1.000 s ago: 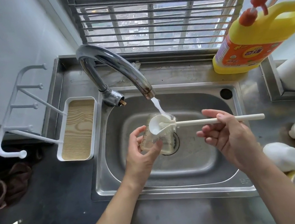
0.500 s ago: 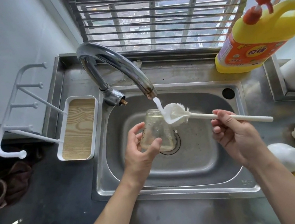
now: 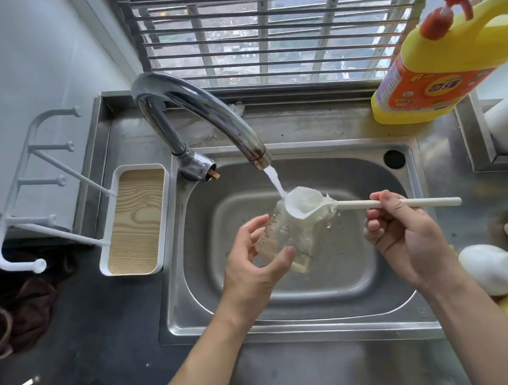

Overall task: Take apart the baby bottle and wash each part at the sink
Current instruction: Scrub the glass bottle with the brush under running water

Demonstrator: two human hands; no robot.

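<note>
- The bottle (image 3: 282, 238) hangs tilted over the sink (image 3: 345, 278), its long axis running away from the person, with the mouth up toward the faucet (image 3: 195, 100) and the base nearer the drain.
- The left hand (image 3: 253, 270) grips it around the side, thumb below and fingers above.
- Printed graduation marks run along its wall, too small to read.
- The brush (image 3: 353, 203) lies nearly level, head at the bottle's mouth and handle pointing right. The right hand (image 3: 403, 240) pinches the handle, well apart from the left.
- Water (image 3: 274, 182) falls onto the brush head.
- Half a second ago the head sat just right of the mouth; now it covers it.
- The yellow jug (image 3: 447, 63) at the back right has an orange label whose writing is not legible.
</note>
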